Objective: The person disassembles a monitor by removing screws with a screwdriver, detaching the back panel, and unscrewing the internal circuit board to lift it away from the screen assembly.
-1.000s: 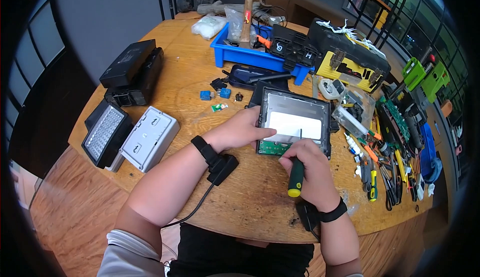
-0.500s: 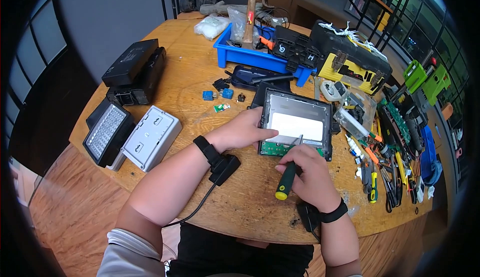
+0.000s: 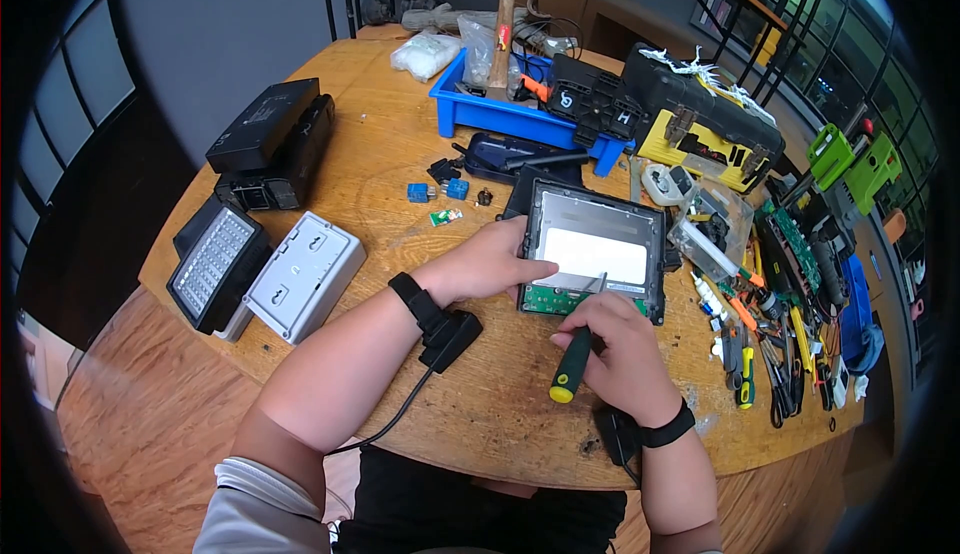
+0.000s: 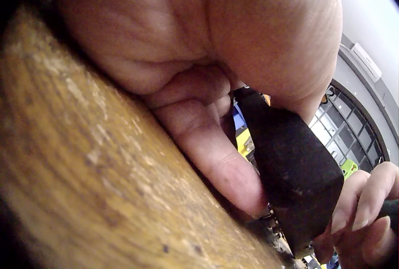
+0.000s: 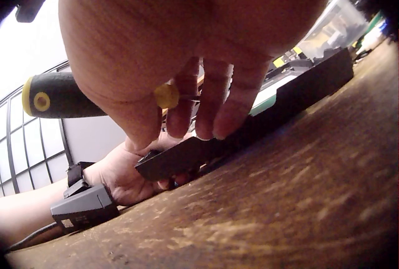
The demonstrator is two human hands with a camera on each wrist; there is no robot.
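Two hands, one black case, and not much room for error imo. It's on the table right in front of me, a bit right of middle, on the near side of the blue tray. My left hand clamps its left edge, thumb over the rim with the tip at the end of the white sticker, fingers seemingly tucked underneath. My right hand is closed on the screwdriver near the front of its handle, butt end poking out near and left.

What worries me: the shaft looks pretty low over the sticker's near edge, so too hard a push could make it skid. Then it's scratching the sticker, gouging the green circuit board or jabbing my left thumb. Also I'm only holding one side, so sideways force might twist the whole thing.

Can't make out what the tip actually touches. My right fingers cover part of the board, and my palms block loads of both wrist views.
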